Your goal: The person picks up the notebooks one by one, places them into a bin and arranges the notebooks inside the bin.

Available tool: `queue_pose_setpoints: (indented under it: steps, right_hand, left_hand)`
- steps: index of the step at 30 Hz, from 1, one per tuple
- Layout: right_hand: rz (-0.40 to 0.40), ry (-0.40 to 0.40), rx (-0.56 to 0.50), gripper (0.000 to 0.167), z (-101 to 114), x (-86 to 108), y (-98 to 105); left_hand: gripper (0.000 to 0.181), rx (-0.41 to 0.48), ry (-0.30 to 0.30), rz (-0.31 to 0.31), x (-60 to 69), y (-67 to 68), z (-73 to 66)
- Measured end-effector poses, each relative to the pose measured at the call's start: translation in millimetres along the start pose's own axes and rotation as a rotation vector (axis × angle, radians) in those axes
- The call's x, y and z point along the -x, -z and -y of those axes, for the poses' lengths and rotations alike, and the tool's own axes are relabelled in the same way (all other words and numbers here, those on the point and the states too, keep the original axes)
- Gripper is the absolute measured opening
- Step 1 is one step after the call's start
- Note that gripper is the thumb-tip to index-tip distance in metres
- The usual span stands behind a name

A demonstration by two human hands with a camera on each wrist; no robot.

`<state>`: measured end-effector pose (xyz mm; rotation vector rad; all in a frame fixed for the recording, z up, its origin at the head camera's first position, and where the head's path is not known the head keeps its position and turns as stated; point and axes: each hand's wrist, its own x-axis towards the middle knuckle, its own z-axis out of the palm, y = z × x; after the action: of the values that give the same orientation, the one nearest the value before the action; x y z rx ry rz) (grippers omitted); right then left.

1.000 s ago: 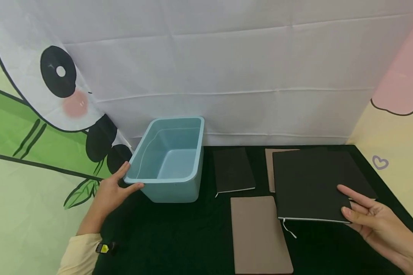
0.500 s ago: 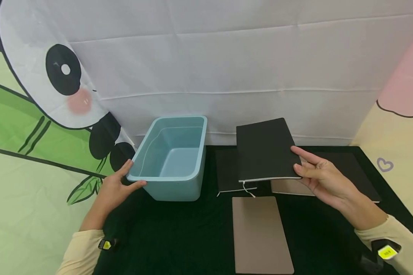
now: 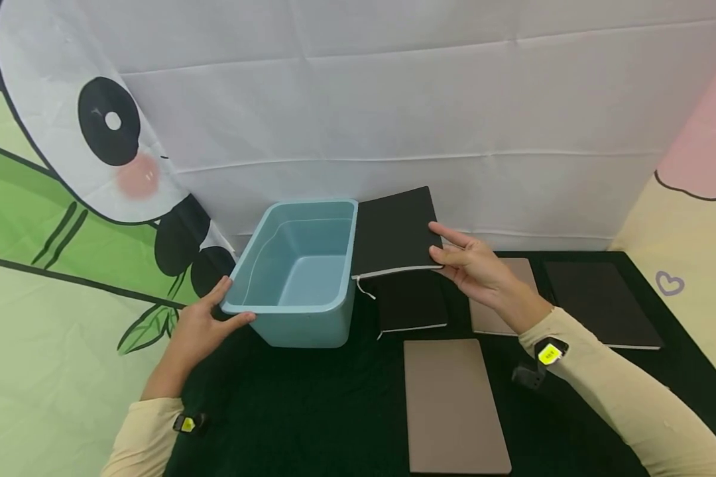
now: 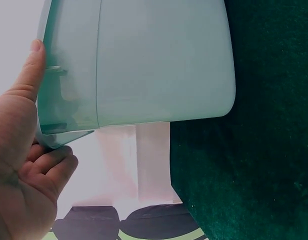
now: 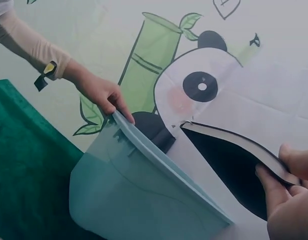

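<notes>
A black notebook (image 3: pixel 396 232) with a white ribbon marker is held in the air at the right rim of a light blue plastic bin (image 3: pixel 295 329). My right hand (image 3: pixel 483 275) pinches its right edge; in the right wrist view the notebook (image 5: pixel 219 165) bends slightly, page edges showing. My left hand (image 3: pixel 197 331) holds the near left corner of the bin. In the left wrist view, the thumb lies over the rim and the fingers (image 4: pixel 61 167) curl by its underside. The bin's visible inside holds nothing. Below the held notebook lies a smaller black notebook (image 3: pixel 412 308), partly covered.
A brown notebook (image 3: pixel 456 404) lies at the front of the dark green cloth (image 3: pixel 298 424). Another brown notebook (image 3: pixel 519 268) lies behind my right forearm, partly hidden, beside a black notebook (image 3: pixel 602 298). A white fabric backdrop (image 3: pixel 394 99) stands behind the bin.
My right hand has carried the black notebook leftward and up, from above the other notebooks at right to the bin's right rim. My left hand has stayed on the bin.
</notes>
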<state>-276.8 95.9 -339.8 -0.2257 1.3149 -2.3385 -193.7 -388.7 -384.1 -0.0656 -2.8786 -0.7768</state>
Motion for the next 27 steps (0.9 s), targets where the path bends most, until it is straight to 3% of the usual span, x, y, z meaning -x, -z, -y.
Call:
queue_pose_setpoints:
  steps: [14, 27]
  right_hand:
    - [-0.014, -0.005, -0.004, 0.061, -33.2, -66.8, -57.0]
    - [-0.069, -0.044, 0.083, 0.059, -64.1, -101.6, -99.8]
  left_hand:
    - [0.099, 0.037, 0.008, -0.047, 3.9, -9.5, 0.2]
    - [0.099, 0.049, 0.028, -0.057, 3.0, -11.3, 0.1]
